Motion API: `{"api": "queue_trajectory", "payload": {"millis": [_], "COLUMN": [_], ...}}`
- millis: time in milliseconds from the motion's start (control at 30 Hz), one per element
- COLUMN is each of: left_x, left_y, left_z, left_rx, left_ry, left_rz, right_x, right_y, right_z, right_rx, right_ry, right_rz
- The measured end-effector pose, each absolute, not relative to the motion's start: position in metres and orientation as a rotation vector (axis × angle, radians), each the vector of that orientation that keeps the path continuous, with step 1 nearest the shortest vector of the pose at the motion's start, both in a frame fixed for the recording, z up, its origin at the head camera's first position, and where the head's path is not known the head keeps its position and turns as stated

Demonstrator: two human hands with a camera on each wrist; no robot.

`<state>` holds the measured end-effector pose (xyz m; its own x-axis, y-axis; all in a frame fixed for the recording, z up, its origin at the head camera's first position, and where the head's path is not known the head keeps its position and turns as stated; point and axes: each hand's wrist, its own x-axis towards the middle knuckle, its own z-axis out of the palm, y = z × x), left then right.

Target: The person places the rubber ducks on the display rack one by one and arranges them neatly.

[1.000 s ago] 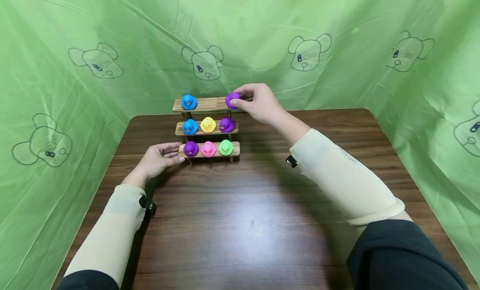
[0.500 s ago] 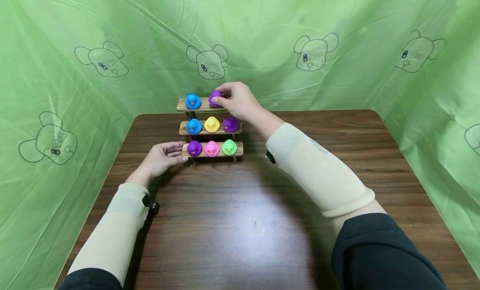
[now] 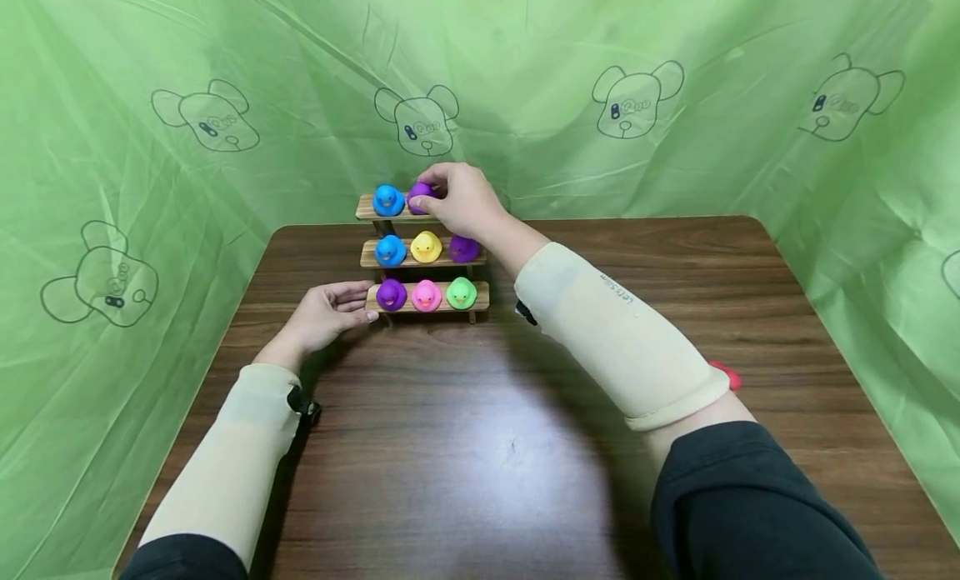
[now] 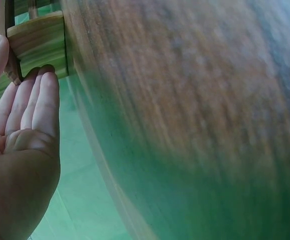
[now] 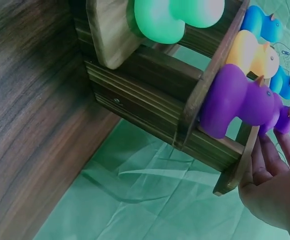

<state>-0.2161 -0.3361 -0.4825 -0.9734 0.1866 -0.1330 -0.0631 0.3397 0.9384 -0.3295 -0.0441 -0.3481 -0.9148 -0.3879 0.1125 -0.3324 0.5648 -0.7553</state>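
A three-tier wooden stand (image 3: 477, 297) bears small rubber ducks. My left hand (image 3: 322, 317) steadies its lower left end, thumb in front and fingers behind; the left wrist view shows these fingers (image 4: 45, 100) stretched along the wood. On the top tier my right hand (image 3: 465, 201) pinches a purple duck (image 3: 420, 197), right beside a blue duck (image 3: 387, 200). The middle tier carries another blue duck (image 3: 390, 251), a yellow duck (image 3: 426, 247) and a purple one. Along the bottom tier sit a purple duck (image 3: 391, 295), a pink duck (image 3: 427, 296) and a green duck (image 3: 461, 292).
The dark wooden table (image 3: 450, 463) has green cloth (image 3: 525, 80) with printed bear heads around its back and sides. A small red object (image 3: 726, 376) peeks out from behind my right forearm. Two pale sleeves with black wrist cameras cross the table.
My right hand has carried the purple duck leftward along the top tier, from its right end to next to the blue duck. My left hand stays at the stand. A red object has come into view.
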Motion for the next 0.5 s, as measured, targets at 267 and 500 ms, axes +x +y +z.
{"api": "queue_trajectory", "payload": {"millis": [267,500], "left_x": [-0.2171,-0.217], "left_y": [-0.3356,-0.3356], "left_z": [-0.482,-0.4819], "left_rx": [0.097,0.096], "left_ry": [2.386,2.385], "left_rz": [1.675,1.673], "right_x": [-0.3307,-0.3305], "right_y": [-0.0451,-0.0402], "right_z": [-0.3505,-0.3506], "right_rx": [-0.6,-0.632], "right_ry": [2.756,2.73], "right_rz": [-1.244,-1.273]}}
